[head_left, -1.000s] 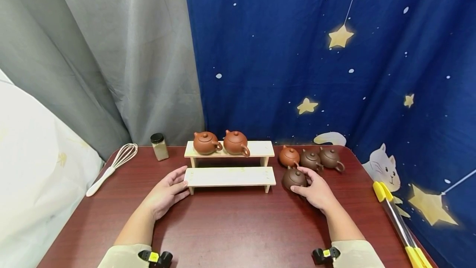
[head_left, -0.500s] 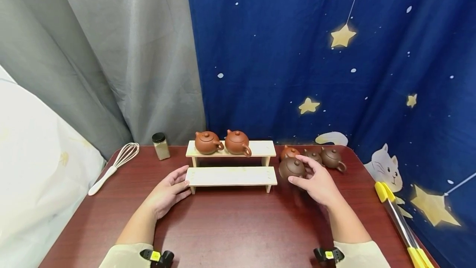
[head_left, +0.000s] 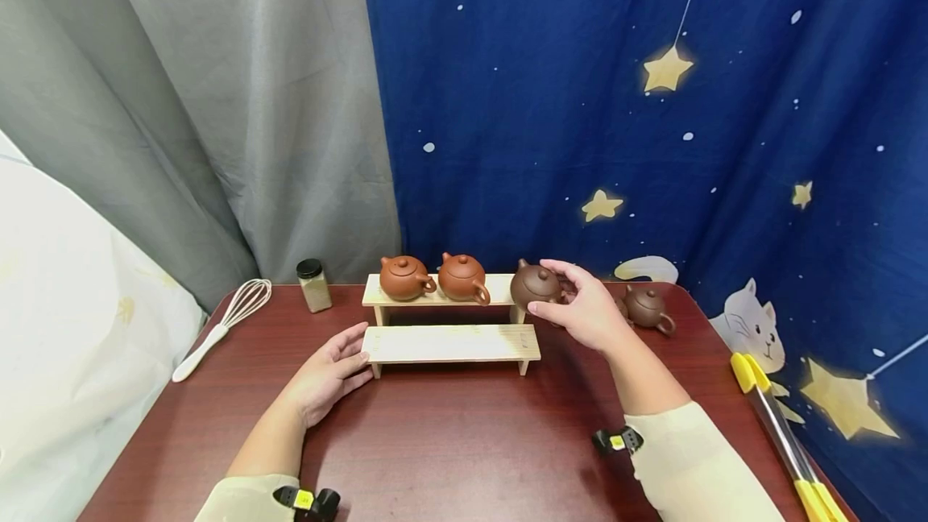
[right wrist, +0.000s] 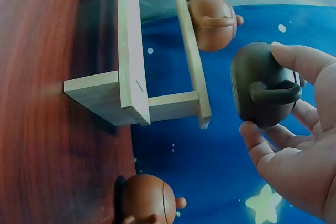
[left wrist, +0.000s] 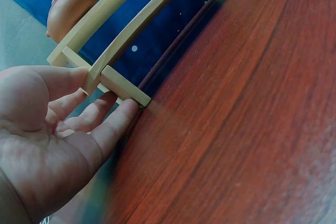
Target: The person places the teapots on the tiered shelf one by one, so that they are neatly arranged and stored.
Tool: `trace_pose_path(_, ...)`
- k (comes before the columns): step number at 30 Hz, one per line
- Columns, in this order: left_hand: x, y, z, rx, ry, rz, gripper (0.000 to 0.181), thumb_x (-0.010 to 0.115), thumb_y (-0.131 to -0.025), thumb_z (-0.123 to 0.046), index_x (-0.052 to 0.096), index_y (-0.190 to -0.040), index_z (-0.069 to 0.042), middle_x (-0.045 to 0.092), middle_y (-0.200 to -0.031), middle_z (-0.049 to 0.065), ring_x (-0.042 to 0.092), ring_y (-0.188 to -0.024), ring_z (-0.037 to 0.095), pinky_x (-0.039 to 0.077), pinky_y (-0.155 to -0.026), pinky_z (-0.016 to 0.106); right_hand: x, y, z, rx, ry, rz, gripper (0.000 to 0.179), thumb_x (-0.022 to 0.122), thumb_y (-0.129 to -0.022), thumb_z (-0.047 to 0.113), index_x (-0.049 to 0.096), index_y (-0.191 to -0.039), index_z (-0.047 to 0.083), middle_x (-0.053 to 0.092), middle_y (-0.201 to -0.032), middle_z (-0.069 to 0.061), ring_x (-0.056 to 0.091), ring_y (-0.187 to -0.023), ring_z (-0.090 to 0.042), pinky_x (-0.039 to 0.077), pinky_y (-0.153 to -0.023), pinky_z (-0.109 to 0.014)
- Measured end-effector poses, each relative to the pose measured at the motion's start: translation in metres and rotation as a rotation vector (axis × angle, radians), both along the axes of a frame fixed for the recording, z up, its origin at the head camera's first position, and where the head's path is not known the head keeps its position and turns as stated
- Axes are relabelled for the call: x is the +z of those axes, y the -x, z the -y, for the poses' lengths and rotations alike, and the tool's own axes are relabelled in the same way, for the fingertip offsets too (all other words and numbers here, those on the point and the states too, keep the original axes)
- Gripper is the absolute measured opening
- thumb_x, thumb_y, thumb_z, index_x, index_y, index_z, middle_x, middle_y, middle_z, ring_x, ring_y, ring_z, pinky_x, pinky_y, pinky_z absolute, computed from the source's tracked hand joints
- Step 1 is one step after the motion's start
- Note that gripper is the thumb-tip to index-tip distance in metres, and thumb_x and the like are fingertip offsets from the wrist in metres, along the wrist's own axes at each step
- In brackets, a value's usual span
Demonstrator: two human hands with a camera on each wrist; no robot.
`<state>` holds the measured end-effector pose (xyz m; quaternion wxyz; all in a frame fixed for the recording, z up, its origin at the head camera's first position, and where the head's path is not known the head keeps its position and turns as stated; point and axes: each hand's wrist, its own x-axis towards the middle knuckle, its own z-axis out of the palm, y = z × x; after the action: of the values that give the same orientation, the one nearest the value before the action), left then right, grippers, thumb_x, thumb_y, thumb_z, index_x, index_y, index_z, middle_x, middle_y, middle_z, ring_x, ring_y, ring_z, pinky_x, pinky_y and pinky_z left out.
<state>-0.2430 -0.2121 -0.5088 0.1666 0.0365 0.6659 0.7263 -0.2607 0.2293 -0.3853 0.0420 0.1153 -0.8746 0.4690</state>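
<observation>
My right hand point(head_left: 586, 308) grips a dark brown teapot point(head_left: 535, 285) by its sides, thumb and fingers spread around the body. In the right wrist view a gap shows between this teapot point(right wrist: 257, 80) and the upper board point(right wrist: 186, 35) of the two-tier wooden stand. At the stand's left end, my left hand point(head_left: 329, 375) holds the lower tier point(head_left: 449, 343); in the left wrist view its thumb is on the board's end and its fingers point(left wrist: 118, 124) are at the leg. Two reddish-brown teapots point(head_left: 404, 277) point(head_left: 461, 277) sit on the upper tier.
Right of the stand, another dark brown teapot point(head_left: 648, 308) stands on the table point(head_left: 464, 441). A reddish-brown teapot point(right wrist: 147, 199) shows low in the right wrist view. A whisk point(head_left: 225, 327) and a black-lidded jar point(head_left: 314, 286) lie left; yellow-tipped tongs point(head_left: 783, 433) lie right.
The right hand has lifted the dark brown teapot off the table and carried it up and left to the right end of the upper tier. The left hand stays at the stand.
</observation>
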Motion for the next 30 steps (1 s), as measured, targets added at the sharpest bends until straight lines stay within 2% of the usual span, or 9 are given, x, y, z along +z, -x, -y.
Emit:
trace_pose_path(3,0.0,0.0,0.001,0.0,0.001,-0.003,0.073,0.054,-0.112,-0.012,0.015,-0.173,-0.014,0.027,-0.174,0.02,0.058,-0.134,0.012,0.054,-0.11,0.034,0.001,0.012,0.006,0.013,-0.006,0.005,0.076,0.09,-0.088,0.034,0.055,-0.155,0.024,0.064,-0.149,-0.006,0.068,-0.13,-0.03,0.059,-0.1,-0.038)
trace_pose_path(10,0.001,0.0,0.002,0.001,0.004,0.004,0.073,0.055,-0.112,-0.013,0.014,-0.173,-0.015,0.027,-0.175,0.019,0.056,-0.136,0.013,0.053,-0.113,0.038,0.001,0.035,0.02,0.006,-0.032,0.02,0.077,0.091,-0.085,0.035,0.057,-0.153,0.023,0.067,-0.145,-0.008,0.067,-0.129,-0.031,0.058,-0.1,-0.045)
trace_pose_path(13,0.001,-0.001,0.002,0.001,0.004,0.004,0.074,0.055,-0.112,-0.013,0.014,-0.173,-0.015,0.027,-0.175,0.019,0.056,-0.136,0.012,0.052,-0.114,0.038,0.0,0.043,0.024,0.006,-0.039,0.034,0.077,0.091,-0.085,0.034,0.057,-0.154,0.022,0.068,-0.144,-0.008,0.067,-0.128,-0.031,0.058,-0.096,-0.041)
trace_pose_path(16,0.001,-0.001,0.002,-0.001,0.004,0.003,0.074,0.055,-0.112,-0.014,0.014,-0.173,-0.015,0.027,-0.175,0.019,0.057,-0.136,0.012,0.053,-0.113,0.037,0.0,0.047,0.028,0.002,-0.055,0.037,0.077,0.091,-0.085,0.034,0.058,-0.153,0.022,0.069,-0.141,-0.007,0.068,-0.124,-0.03,0.058,-0.095,-0.04)
trace_pose_path(19,0.001,-0.001,0.001,-0.002,0.003,0.0,0.074,0.055,-0.112,-0.013,0.014,-0.173,-0.014,0.027,-0.175,0.019,0.057,-0.135,0.012,0.053,-0.112,0.036,-0.001,0.05,0.031,-0.004,-0.08,0.032,0.076,0.09,-0.086,0.033,0.058,-0.153,0.021,0.069,-0.143,-0.007,0.068,-0.124,-0.03,0.056,-0.101,-0.044)
trace_pose_path(24,0.001,-0.001,0.001,-0.003,-0.001,0.0,0.074,0.055,-0.112,-0.012,0.014,-0.173,-0.013,0.027,-0.175,0.02,0.058,-0.134,0.012,0.054,-0.11,0.034,-0.003,0.052,0.033,-0.011,-0.102,0.029,0.077,0.089,-0.087,0.033,0.056,-0.155,0.018,0.064,-0.15,-0.007,0.064,-0.131,-0.032,0.052,-0.11,-0.05)
trace_pose_path(30,0.001,-0.001,0.001,-0.003,0.004,0.005,0.073,0.055,-0.112,-0.012,0.014,-0.173,-0.013,0.027,-0.175,0.019,0.057,-0.135,0.013,0.053,-0.112,0.036,-0.006,0.053,0.032,-0.014,-0.103,0.032,0.078,0.086,-0.089,0.035,0.053,-0.157,0.018,0.059,-0.158,-0.007,0.06,-0.137,-0.035,0.049,-0.116,-0.053)
